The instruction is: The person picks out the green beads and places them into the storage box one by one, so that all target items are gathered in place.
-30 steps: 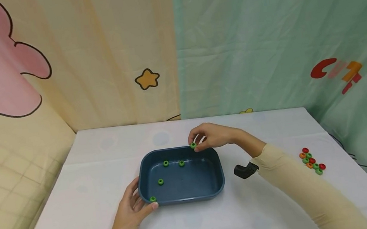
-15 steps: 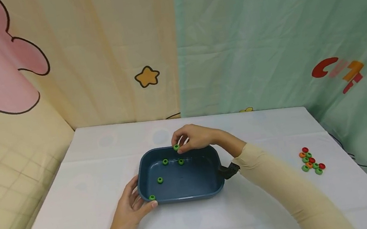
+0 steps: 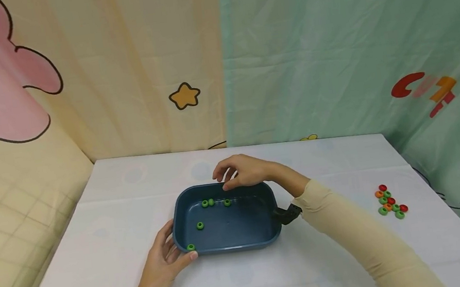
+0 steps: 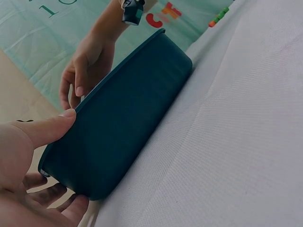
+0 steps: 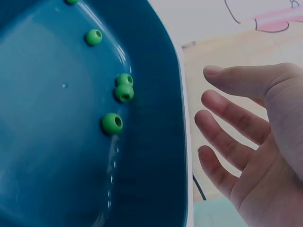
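A dark blue rectangular basin (image 3: 242, 227) stands on the white-covered table. My left hand (image 3: 162, 261) holds its near left corner, thumb (image 4: 57, 125) on the rim and the other fingers around the wall. Several green beads (image 5: 112, 123) with holes lie on the basin floor; two sit side by side near the far wall, and one bead (image 3: 190, 247) is in the near left corner by my left thumb. Over the far rim is my right hand (image 3: 247, 169), holding nothing. The right wrist view shows its fingers (image 5: 227, 146) spread and slightly bent, just outside the rim.
A loose cluster of red, orange and green beads (image 3: 390, 201) lies on the right of the table (image 3: 340, 265). A black wrist camera (image 3: 287, 214) on the right arm overlaps the basin's right end. Printed curtains (image 3: 132, 78) hang behind and at both sides.
My right hand moved left over the far rim with a green bead, then let it go; the bead now lies in the basin beside another. My left hand stays at the corner.
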A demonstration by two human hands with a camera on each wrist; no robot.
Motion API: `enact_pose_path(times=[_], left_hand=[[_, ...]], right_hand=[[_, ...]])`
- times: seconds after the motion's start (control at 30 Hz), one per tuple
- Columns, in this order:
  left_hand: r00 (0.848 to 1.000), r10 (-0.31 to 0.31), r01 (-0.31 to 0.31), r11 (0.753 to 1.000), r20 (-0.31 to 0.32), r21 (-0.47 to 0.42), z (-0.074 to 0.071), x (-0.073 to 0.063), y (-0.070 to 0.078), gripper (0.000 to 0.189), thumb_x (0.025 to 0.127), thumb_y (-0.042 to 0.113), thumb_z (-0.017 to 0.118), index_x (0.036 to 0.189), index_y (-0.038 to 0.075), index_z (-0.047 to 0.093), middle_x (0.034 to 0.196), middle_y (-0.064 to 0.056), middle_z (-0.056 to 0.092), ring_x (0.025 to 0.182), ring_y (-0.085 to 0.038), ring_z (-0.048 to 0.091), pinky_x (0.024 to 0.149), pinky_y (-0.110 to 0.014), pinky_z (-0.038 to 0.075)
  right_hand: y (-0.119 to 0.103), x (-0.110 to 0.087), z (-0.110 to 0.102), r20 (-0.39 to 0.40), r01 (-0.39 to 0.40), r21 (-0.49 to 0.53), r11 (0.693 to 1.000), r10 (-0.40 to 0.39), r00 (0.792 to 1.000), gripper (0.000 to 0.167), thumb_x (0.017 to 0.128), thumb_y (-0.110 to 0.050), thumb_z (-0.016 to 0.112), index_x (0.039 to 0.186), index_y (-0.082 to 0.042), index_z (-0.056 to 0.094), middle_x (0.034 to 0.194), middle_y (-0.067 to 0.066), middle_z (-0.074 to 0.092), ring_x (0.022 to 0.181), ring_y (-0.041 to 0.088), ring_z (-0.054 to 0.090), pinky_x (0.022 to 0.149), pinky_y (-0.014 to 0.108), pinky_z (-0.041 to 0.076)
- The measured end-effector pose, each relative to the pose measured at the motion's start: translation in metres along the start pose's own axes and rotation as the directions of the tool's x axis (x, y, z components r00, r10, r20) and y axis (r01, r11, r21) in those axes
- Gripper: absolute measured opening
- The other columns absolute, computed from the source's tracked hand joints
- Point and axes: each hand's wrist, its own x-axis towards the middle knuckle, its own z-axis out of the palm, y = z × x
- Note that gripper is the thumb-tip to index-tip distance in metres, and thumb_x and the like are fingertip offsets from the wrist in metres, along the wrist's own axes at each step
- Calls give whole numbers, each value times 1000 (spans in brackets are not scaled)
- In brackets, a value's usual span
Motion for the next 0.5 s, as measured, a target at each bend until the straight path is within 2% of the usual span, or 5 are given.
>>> enact_pose_path(times=[0.5], left_hand=[[1000,-10,10,1000,-3,16,0,-1,1,96,84,-3,84,161,7,27,163,-17,29,145,-40,38,100,-19,50]], right_hand=[[9,-34,-12,-49,-40,13,999,40,998,28,95,-7,75,123,-5,70,118,13,68,105,20,67,96,39,57]])
